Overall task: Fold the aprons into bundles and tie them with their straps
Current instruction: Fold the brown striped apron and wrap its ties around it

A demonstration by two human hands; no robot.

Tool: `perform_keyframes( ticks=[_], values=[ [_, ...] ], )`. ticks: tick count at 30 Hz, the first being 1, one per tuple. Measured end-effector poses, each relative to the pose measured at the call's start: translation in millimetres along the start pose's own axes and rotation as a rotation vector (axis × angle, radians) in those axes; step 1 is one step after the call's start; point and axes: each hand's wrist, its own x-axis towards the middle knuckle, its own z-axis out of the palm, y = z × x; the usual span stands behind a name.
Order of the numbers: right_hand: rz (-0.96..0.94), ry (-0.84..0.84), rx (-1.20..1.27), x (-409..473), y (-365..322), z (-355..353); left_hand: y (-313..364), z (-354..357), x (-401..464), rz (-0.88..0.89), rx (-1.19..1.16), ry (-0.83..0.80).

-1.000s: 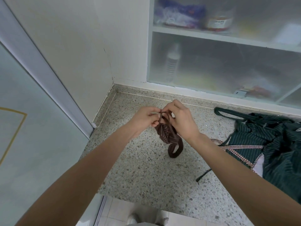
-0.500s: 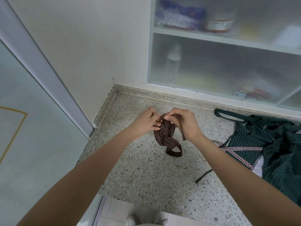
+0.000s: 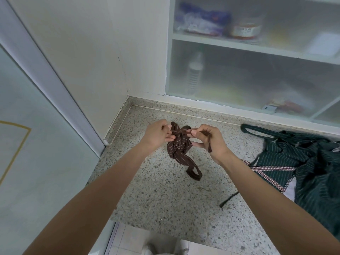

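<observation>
Item: brown striped apron bundle (image 3: 178, 147), centre of frame, held just above speckled counter (image 3: 161, 196); soft, light, likely to slacken. Left hand (image 3: 156, 134) and right hand (image 3: 208, 138) fingers pinch its strap (image 3: 208, 142); best gripped near the knot

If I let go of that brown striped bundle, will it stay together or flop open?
The brown bundle is probably floppy: its loop droops onto the counter. Probably light too, since both hands hold it by fingertip pinches. The strap tail hangs loose, so it may unravel.
</observation>
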Motion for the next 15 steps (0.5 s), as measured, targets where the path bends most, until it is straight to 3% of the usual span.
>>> perform_keyframes(
  ticks=[4,8,15],
  values=[
    [0.078,0.013,0.058,-3.0,-0.3,-0.3,-0.1,-1.7,0.5,-0.079,-0.083,0.017],
    [0.086,0.067,0.107,-3.7,-12.7,1.0,0.6,-4.2,-2.4,-0.036,-0.08,-0.054],
    [-0.047,0.065,-0.154,0.1,-20.1,15.1,14.1,-1.8,-7.4,0.143,0.293,-0.224]
  ],
)
